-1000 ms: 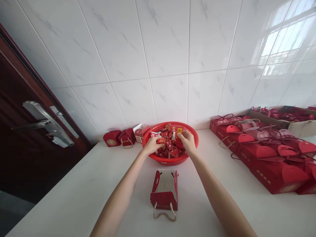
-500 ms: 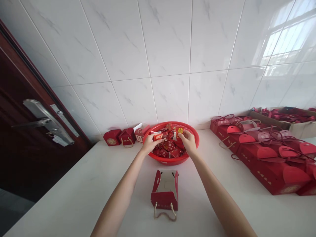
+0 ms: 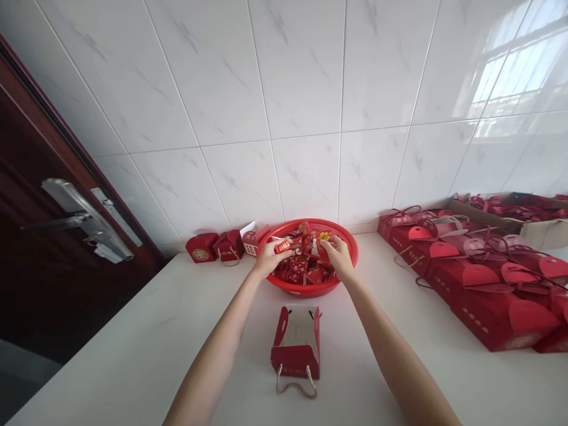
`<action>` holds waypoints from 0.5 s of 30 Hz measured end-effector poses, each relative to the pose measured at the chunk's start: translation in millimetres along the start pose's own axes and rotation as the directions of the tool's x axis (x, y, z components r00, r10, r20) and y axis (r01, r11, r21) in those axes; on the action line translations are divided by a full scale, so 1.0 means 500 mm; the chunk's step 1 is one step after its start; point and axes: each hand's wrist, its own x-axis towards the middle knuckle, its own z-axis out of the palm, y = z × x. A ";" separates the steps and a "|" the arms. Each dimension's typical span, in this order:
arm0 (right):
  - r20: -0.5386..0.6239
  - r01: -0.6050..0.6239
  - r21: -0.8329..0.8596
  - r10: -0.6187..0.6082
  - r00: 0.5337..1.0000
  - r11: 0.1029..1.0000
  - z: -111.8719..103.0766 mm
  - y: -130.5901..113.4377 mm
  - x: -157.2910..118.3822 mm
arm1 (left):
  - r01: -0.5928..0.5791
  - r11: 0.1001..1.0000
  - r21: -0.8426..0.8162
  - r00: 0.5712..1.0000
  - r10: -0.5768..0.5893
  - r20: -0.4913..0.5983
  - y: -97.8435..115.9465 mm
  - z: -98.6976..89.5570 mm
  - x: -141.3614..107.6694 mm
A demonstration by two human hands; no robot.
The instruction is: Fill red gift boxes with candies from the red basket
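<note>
Both my hands are over a red plastic basket (image 3: 306, 290) filled with red wrapped sweets (image 3: 298, 271). At the basket's left side, my left hand (image 3: 268, 258) is closed on a small red packet (image 3: 284, 246) with pale lettering. My right hand (image 3: 338, 254), on the right side, pinches a red candy packet (image 3: 316, 244) with a yellow mark; part of it is behind the fingers. Between my forearms stands an opened red gift box (image 3: 293, 358), its top flaps apart and pale inside showing. A rope handle (image 3: 296, 387) hangs from its near side.
Three small red boxes, one a closed box (image 3: 202, 247), line the wall left of the basket. Rows of red gift boxes (image 3: 501, 307) fill the right side, with a carton (image 3: 544, 231) of red ribbons behind. A door with a metal handle (image 3: 84, 219) is at far left.
Both hands stay nearly in place, still holding their packets. A few sweets in the basket below them have shifted slightly.
</note>
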 end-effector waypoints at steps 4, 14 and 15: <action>-0.002 0.003 -0.039 -0.003 1.000 0.999 0.002 -0.002 -0.001 | -0.028 0.999 -0.026 1.000 0.028 -0.001 0.005 0.001 -0.004; 0.085 0.149 0.005 -0.149 0.985 0.989 0.001 -0.012 -0.008 | -0.087 0.991 -0.102 0.993 0.079 -0.087 0.023 0.004 -0.020; 0.089 0.115 0.035 -0.118 0.989 0.993 0.000 -0.017 -0.010 | -0.076 0.987 -0.138 0.994 0.064 -0.092 0.027 0.006 -0.027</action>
